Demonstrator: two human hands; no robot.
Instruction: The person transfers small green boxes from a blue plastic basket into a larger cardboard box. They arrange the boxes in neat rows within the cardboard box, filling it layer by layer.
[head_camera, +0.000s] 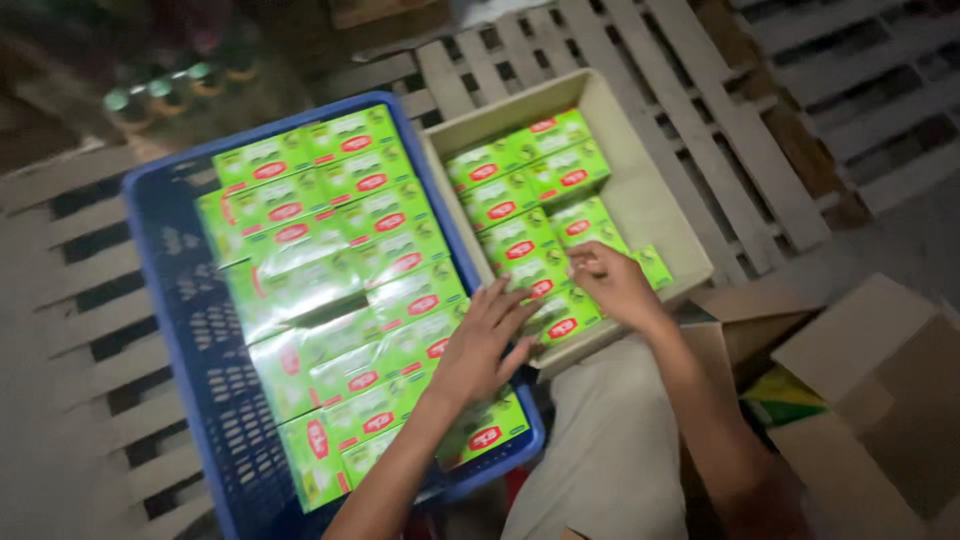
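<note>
A blue plastic crate (175, 300) holds several shrink-wrapped packs of green boxes (330, 270) with red oval labels. To its right a beige cardboard tray (655, 215) holds more loose green boxes (530, 190). My left hand (485, 345) lies with fingers spread across the crate's right rim, touching a green box at the tray's near corner. My right hand (612, 283) reaches into the tray's near end, fingers curled on a green box (565, 320) there.
Crate and tray rest on a pale wooden pallet (700, 120). An opened brown cardboard carton (870, 390) stands at the lower right, with a yellow-green item (780, 400) inside. Dark bottles with green caps (150, 90) sit at the upper left. My knee (610, 450) is below the tray.
</note>
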